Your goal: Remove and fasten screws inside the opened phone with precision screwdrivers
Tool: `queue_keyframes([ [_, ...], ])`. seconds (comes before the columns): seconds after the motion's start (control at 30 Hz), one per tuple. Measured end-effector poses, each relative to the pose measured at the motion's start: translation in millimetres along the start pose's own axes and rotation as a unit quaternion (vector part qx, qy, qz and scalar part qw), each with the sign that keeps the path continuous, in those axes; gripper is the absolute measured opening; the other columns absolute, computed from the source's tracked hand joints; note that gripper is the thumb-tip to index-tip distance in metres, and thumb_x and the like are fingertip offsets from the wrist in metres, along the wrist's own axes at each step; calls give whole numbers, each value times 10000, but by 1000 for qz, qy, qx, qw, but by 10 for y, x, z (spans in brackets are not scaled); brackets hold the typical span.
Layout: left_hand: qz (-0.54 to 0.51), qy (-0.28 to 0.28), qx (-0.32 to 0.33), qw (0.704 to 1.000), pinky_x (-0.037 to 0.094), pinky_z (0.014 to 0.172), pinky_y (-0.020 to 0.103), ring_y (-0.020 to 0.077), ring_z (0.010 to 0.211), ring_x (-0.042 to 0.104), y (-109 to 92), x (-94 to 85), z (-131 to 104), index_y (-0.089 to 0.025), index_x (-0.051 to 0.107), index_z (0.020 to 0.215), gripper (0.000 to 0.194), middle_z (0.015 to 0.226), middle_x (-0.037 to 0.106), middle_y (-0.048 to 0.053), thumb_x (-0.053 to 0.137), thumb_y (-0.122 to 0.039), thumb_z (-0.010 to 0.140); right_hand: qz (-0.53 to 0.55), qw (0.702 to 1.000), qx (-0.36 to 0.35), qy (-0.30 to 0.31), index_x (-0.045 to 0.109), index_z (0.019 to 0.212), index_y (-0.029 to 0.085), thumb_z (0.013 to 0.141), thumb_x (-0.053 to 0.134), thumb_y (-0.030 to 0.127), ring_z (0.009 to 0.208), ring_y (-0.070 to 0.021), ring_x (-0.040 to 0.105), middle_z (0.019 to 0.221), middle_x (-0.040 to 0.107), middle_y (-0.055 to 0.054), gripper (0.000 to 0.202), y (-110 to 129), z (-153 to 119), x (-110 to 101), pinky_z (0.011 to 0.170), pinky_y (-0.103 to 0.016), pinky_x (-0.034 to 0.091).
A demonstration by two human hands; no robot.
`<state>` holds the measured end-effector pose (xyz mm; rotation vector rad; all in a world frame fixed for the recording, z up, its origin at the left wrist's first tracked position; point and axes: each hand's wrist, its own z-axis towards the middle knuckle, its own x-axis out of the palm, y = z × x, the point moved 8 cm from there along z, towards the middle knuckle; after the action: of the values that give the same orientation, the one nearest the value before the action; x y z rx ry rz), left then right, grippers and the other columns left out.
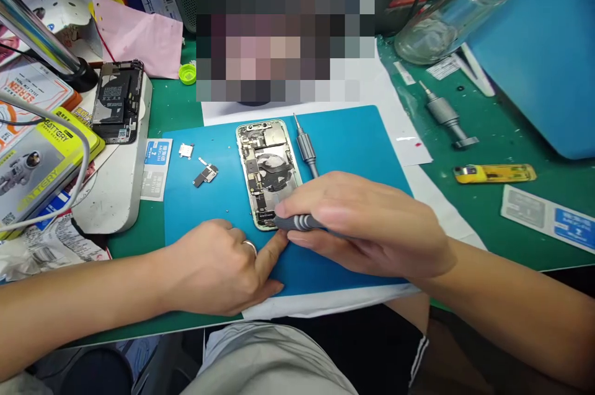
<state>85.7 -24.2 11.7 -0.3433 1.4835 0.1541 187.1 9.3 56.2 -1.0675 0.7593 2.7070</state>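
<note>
Screwdriver (294,224), ridged, pinched by right hand (376,221); left hand (220,268), empty, half-curled beside phone (273,168)

A green tabletop (478,209) carries a blue mat (348,134), which partly covers white paper (409,141). To the mat's right lie a gray screwdriver (445,115), a yellow lighter (495,173) and a blue-and-gray card (548,215), with a clear glass bottle (460,17) farther back. To its left are a bright green cap (187,74) and a white, rounded base (116,215).
</note>
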Motion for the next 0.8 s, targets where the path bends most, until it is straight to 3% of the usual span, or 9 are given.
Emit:
queue_keyframes([
  [0.1,-7,-13,2,1000,382,415,366,209,459,608,8,-5,3,-7,516,1269,446,557,625,-20,413,-380,1046,19,999,-24,-24,341,1519,196,994,526,86,801,-172,721,745,694,30,568,61,34,-14,681,-315,631],
  [0.37,-13,-19,-5,1000,393,401,378,213,448,587,4,6,-13,-41,534,1199,387,557,609,-24,413,-372,1040,25,999,-17,-26,512,1249,183,983,565,93,879,-151,722,801,705,13,286,41,-16,7,741,-307,632],
  [0.53,-20,-15,-4,1000,416,400,383,215,440,576,6,11,-24,-74,546,1138,345,565,604,-23,403,-373,1041,24,999,-40,-28,548,1152,139,984,562,62,948,-122,721,974,760,-61,186,69,8,-12,813,-270,629],
  [0.67,-19,-16,-4,1000,439,418,384,223,476,617,18,17,-26,-53,513,1222,385,617,646,-1,359,-363,1054,-7,998,-57,-19,563,1111,161,993,598,170,866,-157,732,930,762,-76,123,101,41,-38,756,-289,639],
  [0.8,-10,-13,-2,1000,423,415,378,221,468,614,18,18,-13,-60,531,1188,386,592,636,-2,354,-376,1056,-20,999,-38,-24,570,1103,179,987,574,118,815,-145,726,905,750,-62,131,76,39,-50,698,-260,630],
])
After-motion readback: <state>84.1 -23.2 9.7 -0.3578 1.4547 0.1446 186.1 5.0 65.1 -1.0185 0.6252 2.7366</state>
